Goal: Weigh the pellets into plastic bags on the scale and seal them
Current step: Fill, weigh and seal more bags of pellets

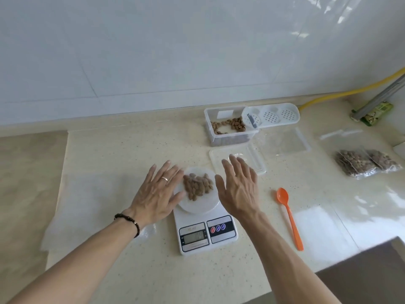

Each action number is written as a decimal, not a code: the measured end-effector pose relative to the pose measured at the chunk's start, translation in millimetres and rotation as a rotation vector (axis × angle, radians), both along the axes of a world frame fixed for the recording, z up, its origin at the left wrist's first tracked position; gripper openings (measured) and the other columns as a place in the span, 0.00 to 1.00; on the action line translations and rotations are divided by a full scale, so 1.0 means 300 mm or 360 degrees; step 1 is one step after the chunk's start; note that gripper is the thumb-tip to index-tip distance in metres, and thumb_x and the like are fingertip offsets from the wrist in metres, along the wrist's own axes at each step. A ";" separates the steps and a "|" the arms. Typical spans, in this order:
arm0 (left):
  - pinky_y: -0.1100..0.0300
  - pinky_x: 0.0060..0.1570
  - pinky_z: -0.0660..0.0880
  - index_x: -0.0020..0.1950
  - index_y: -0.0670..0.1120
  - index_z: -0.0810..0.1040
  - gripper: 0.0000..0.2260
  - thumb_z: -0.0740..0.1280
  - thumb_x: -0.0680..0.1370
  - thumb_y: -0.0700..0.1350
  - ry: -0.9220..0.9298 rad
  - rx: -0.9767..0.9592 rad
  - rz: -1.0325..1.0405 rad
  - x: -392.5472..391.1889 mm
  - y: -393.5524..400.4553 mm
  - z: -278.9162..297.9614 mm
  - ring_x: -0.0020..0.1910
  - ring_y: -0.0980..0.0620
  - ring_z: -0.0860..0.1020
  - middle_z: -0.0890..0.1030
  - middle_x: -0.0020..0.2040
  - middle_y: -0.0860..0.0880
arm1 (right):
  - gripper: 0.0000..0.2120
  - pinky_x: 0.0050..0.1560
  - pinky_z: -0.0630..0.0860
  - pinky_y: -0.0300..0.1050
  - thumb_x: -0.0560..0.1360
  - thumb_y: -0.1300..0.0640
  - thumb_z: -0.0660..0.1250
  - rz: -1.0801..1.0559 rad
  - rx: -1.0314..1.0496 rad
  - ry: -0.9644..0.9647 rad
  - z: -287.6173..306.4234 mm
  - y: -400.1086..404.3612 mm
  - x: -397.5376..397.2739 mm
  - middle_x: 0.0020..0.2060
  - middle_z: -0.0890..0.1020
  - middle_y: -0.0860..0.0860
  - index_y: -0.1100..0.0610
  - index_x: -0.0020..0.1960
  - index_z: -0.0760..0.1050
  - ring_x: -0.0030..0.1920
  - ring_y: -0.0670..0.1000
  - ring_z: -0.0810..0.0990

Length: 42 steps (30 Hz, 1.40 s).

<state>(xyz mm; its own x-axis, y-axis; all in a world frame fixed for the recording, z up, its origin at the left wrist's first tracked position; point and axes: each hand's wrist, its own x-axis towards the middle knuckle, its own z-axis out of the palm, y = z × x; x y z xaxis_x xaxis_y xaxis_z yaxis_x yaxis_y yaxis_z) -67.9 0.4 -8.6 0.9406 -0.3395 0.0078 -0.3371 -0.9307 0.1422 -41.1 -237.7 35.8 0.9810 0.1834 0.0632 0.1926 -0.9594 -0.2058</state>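
A white digital scale point(206, 235) sits on the counter before me. On its round platform lies a heap of brown pellets point(198, 185), seemingly inside a clear plastic bag whose edges are hard to make out. My left hand point(158, 191) is spread flat at the platform's left edge, fingers straight, touching it. Just right of the platform hovers my right hand point(237, 186), fingers straight and holding nothing. A clear container point(228, 130) with more pellets stands behind. Two filled bags point(366, 164) lie at the far right.
An orange spoon point(289, 213) lies right of the scale. The container's clear lid point(258, 159) lies behind my right hand, an empty clear bag point(287, 142) beyond it. A white perforated tray point(271, 116) leans on the container. A yellow hose point(350, 89) runs along the tiled wall.
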 end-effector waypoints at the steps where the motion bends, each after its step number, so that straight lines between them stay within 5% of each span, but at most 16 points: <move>1: 0.43 0.75 0.51 0.77 0.45 0.59 0.31 0.42 0.82 0.62 0.0026 0.0006 0.0013 -0.011 0.009 -0.006 0.77 0.44 0.55 0.64 0.76 0.44 | 0.31 0.74 0.57 0.58 0.79 0.40 0.43 0.0043 -0.0044 0.0024 -0.002 0.009 -0.011 0.77 0.63 0.55 0.55 0.75 0.64 0.77 0.57 0.58; 7: 0.41 0.73 0.52 0.77 0.44 0.57 0.31 0.43 0.82 0.62 0.0059 0.0022 0.0046 -0.061 0.022 -0.033 0.78 0.44 0.54 0.62 0.77 0.44 | 0.43 0.76 0.41 0.53 0.74 0.33 0.26 0.0080 -0.0091 0.0073 0.007 0.034 -0.057 0.80 0.54 0.53 0.53 0.79 0.55 0.80 0.54 0.48; 23: 0.40 0.74 0.52 0.78 0.43 0.56 0.32 0.42 0.81 0.62 0.0016 -0.0045 -0.0076 0.055 -0.068 0.039 0.78 0.44 0.53 0.60 0.77 0.43 | 0.32 0.76 0.54 0.57 0.79 0.39 0.41 -0.0124 -0.0010 0.0081 0.063 -0.041 -0.031 0.78 0.61 0.55 0.54 0.77 0.60 0.78 0.56 0.56; 27: 0.40 0.74 0.51 0.77 0.43 0.59 0.32 0.42 0.80 0.62 0.0011 -0.0080 -0.0150 0.139 -0.153 0.075 0.77 0.44 0.55 0.62 0.76 0.43 | 0.25 0.73 0.57 0.55 0.83 0.44 0.51 -0.0309 0.0109 0.0124 0.091 -0.124 -0.008 0.77 0.61 0.55 0.54 0.77 0.59 0.77 0.56 0.58; 32: 0.40 0.74 0.48 0.77 0.44 0.58 0.34 0.39 0.77 0.63 0.0107 -0.0111 -0.0160 0.253 -0.288 0.106 0.76 0.47 0.58 0.65 0.75 0.44 | 0.24 0.65 0.67 0.54 0.82 0.47 0.55 -0.0729 0.0526 0.0301 0.067 -0.216 0.020 0.69 0.72 0.56 0.55 0.75 0.62 0.67 0.57 0.70; 36: 0.41 0.74 0.48 0.75 0.44 0.59 0.26 0.51 0.81 0.57 0.0330 -0.0232 0.0012 0.330 -0.399 0.121 0.72 0.46 0.65 0.70 0.70 0.43 | 0.23 0.63 0.72 0.53 0.81 0.49 0.58 -0.1041 0.0965 0.0490 0.044 -0.244 0.021 0.63 0.78 0.55 0.58 0.73 0.65 0.63 0.56 0.76; 39: 0.45 0.68 0.59 0.67 0.44 0.67 0.20 0.55 0.81 0.54 0.0459 -0.0342 0.0132 0.375 -0.464 0.137 0.65 0.44 0.72 0.75 0.63 0.43 | 0.24 0.59 0.75 0.52 0.80 0.49 0.59 -0.1173 0.1189 0.0714 0.029 -0.242 0.020 0.56 0.81 0.53 0.59 0.72 0.67 0.58 0.56 0.79; 42: 0.49 0.65 0.65 0.71 0.45 0.67 0.22 0.58 0.80 0.55 0.0614 -0.0500 0.0220 0.405 -0.509 0.153 0.65 0.45 0.73 0.76 0.64 0.45 | 0.16 0.53 0.81 0.51 0.80 0.52 0.64 -0.1215 0.1601 0.0886 0.021 -0.233 0.022 0.47 0.84 0.56 0.64 0.58 0.76 0.45 0.51 0.83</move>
